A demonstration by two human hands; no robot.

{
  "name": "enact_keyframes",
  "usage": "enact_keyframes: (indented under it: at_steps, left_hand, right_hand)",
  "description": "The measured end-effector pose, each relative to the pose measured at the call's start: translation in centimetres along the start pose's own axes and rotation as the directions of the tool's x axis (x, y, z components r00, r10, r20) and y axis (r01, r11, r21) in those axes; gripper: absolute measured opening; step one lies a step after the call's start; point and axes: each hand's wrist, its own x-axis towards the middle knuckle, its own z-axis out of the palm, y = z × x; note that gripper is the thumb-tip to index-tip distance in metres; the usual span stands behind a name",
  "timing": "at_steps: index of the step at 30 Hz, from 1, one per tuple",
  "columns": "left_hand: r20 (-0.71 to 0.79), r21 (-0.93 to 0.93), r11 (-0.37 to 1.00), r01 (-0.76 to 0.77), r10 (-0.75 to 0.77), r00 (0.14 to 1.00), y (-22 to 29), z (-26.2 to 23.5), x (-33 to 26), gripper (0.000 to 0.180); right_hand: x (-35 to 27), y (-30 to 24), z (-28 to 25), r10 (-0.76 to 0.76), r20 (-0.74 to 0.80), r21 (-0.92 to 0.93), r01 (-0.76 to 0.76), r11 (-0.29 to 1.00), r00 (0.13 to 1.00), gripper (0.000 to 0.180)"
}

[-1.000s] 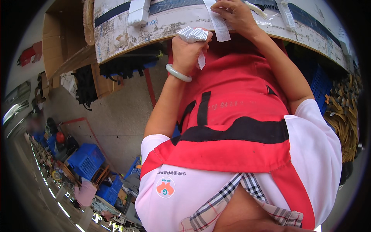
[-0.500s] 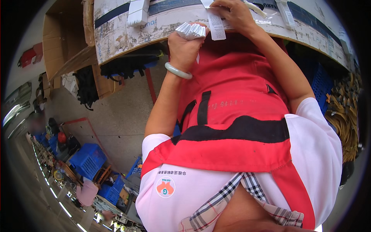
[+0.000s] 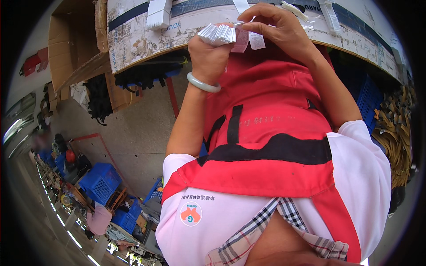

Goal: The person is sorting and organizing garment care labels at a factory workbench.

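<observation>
Above red apron, left hand (image 3: 208, 53) clasps fanned white tags (image 3: 218, 33)

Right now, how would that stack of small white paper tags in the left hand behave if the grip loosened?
The stack of white tags is fanned at its edges, so the tags look loose and would probably slide apart. They appear thin and light; the single tag pinched by the right hand hangs limp. The left hand encloses the stack easily, which suggests little weight.
</observation>
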Motion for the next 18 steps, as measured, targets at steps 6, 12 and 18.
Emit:
enact_keyframes:
  at_steps: [6,12,18]
  left_hand:
    - [0.06,-0.152,0.969,0.195,-0.188,0.98,0.5,0.0,-0.3,0.017]
    - [0.026,-0.153,0.984,0.096,-0.093,0.995,0.4,0.1,-0.5,0.015]
    - [0.023,-0.18,0.976,0.12,-0.118,0.993,0.3,-0.1,-0.9,0.021]
  right_hand:
    - [-0.8,2.1,0.1,-0.023,0.082,-0.024,0.025,0.999,0.996,0.018]
    - [-1.2,1.7,0.5,0.122,0.1,0.103,-0.132,0.986,0.988,0.017]
    - [-1.2,1.3,0.6,0.093,0.071,-0.037,-0.09,0.995,0.993,0.02]
